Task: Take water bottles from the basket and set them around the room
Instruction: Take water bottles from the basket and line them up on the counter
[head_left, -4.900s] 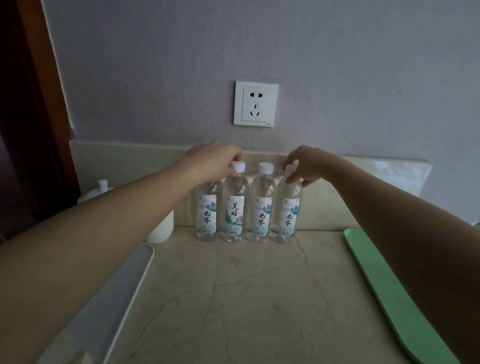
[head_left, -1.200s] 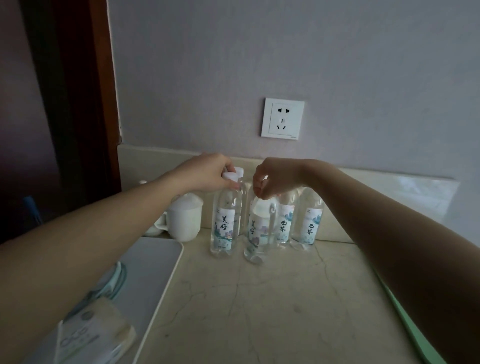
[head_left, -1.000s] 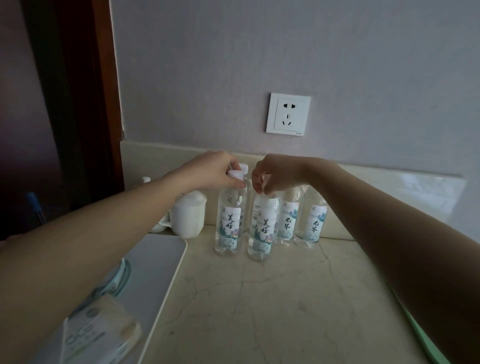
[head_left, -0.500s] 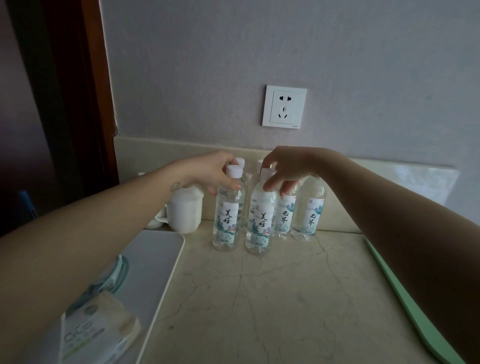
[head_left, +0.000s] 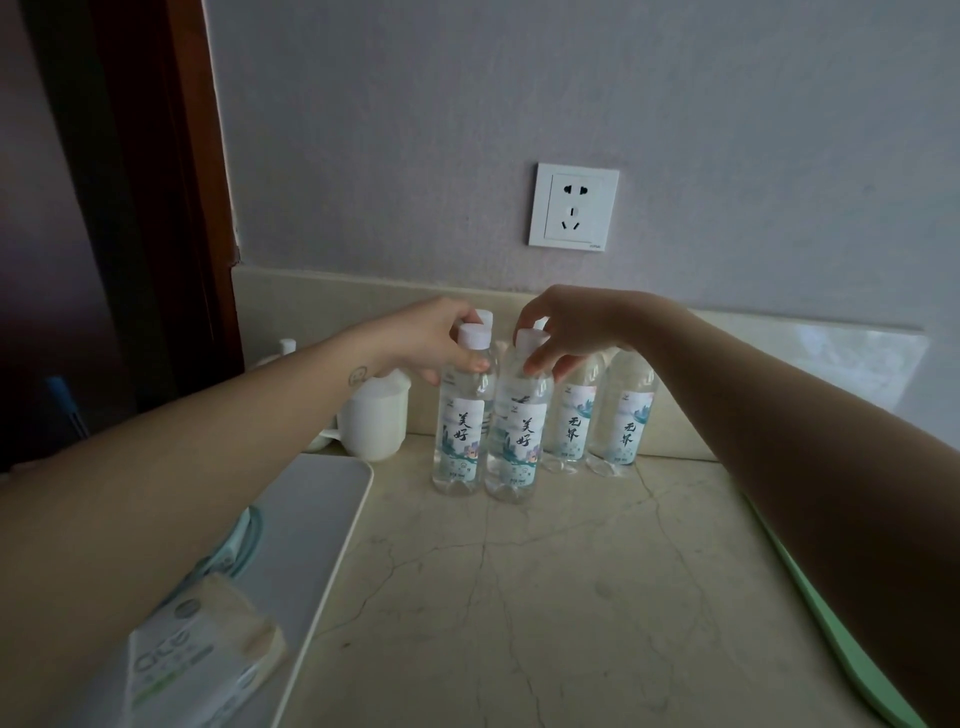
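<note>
Several clear water bottles with white caps and printed labels stand on the marble counter (head_left: 545, 597) against the wall. Two stand in front: the front left bottle (head_left: 460, 431) and the front right bottle (head_left: 517, 441), side by side. My left hand (head_left: 431, 340) grips the neck of the front left bottle just under its cap. My right hand (head_left: 571, 327) pinches the neck of the front right bottle. Two more bottles (head_left: 569, 426) (head_left: 623, 421) stand behind to the right. The cap of another bottle (head_left: 484, 316) shows behind my left hand.
A white lidded cup (head_left: 374, 421) stands left of the bottles. A white tray (head_left: 306, 525) with a tissue pack (head_left: 202, 670) lies at the front left. A green tray (head_left: 831, 623) runs along the right. A wall socket (head_left: 574, 212) sits above, and a dark wooden door frame (head_left: 171, 182) is at left.
The bottle in my right hand, raised and tilted a second ago, now stands upright on the counter beside the one in my left hand. Both hands stay on the necks.
</note>
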